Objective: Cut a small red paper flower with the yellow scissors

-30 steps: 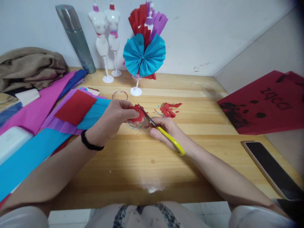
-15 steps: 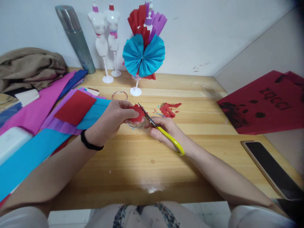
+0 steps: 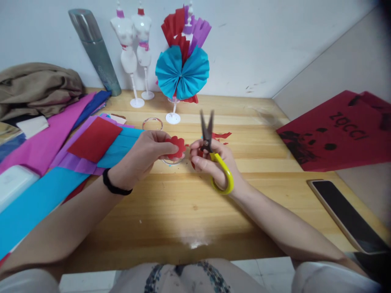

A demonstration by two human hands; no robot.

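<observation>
Head view, read from my station: left hand (image 3: 148, 147) at mid-table, thumb and forefinger pinched together on a red scalloped piece (image 3: 178, 146), which I find raised over the wooden table (image 3: 171, 215), its wavy edge toward the right. Right hand (image 3: 210, 166) just beside it, fingers curled around scissors (image 3: 207, 143) with a yellow handle; blades spread apart, tips pointing up and away from the wearer, well clear of the red piece. Some red shows by the right fingertips; I cannot tell whether they grip it. Behind that hand I note red scraps (image 3: 222, 135), partly hidden. One clear ring (image 3: 152, 118) lies beyond the left hand; a second ring (image 3: 172, 163) shows partly below the red piece. On the left I log a red square (image 3: 94, 138) lying over purple material (image 3: 75, 158) and turquoise material (image 3: 114, 148). Toward the wall: two white dress forms upright, then a third stand bearing a turquoise fan (image 3: 195, 73) with red and purple pleats above. Bottle (image 3: 96, 53) at far left, tilted in my view. On the right, a red bag (image 3: 336, 126) and, nearer the wearer, a phone (image 3: 345, 215).
</observation>
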